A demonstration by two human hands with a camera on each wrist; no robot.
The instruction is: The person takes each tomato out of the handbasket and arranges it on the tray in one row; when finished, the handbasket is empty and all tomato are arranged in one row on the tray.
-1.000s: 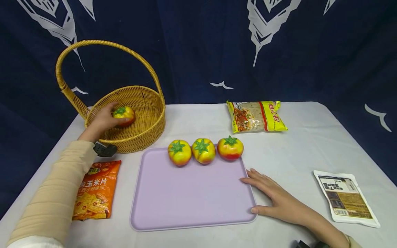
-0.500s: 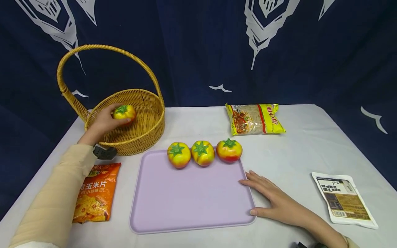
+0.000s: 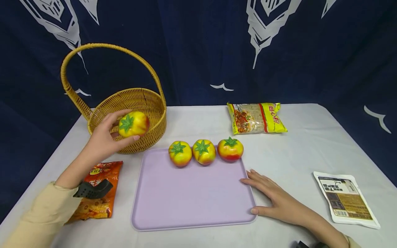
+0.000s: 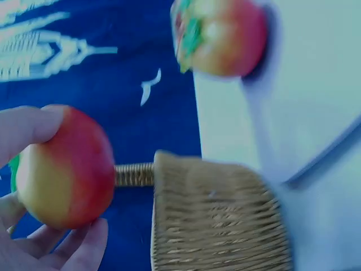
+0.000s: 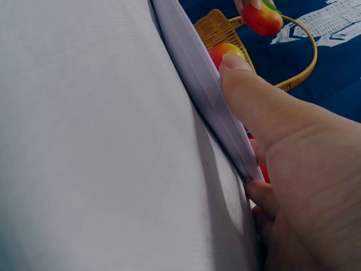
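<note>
My left hand [image 3: 103, 139] grips a yellow-and-red tomato [image 3: 138, 124] with a green star-shaped top, thumb on one side and fingers on the other. It is held up in front of the wicker basket [image 3: 153, 137], overlapping the rim in the head view. In the left wrist view the tomato [image 4: 73, 175] shows its red side beside the basket [image 4: 220, 220]. Three similar tomatoes [image 3: 203, 152] sit in a row along the far edge of the lilac tray [image 3: 192, 199]. My right hand [image 3: 274, 198] rests at the tray's right edge, fingers extended, thumb at the rim.
An orange snack bag [image 3: 103, 199] lies left of the tray, partly under my left forearm. At the back right is a yellow noodle packet [image 3: 257, 118]. A white-and-brown pouch [image 3: 346, 199] lies far right. The basket's tall handle [image 3: 121, 48] arches above it.
My left hand has lifted the tomato out of the basket and drawn it toward me and slightly right. The right hand, the tray and its tomatoes have stayed in place.
</note>
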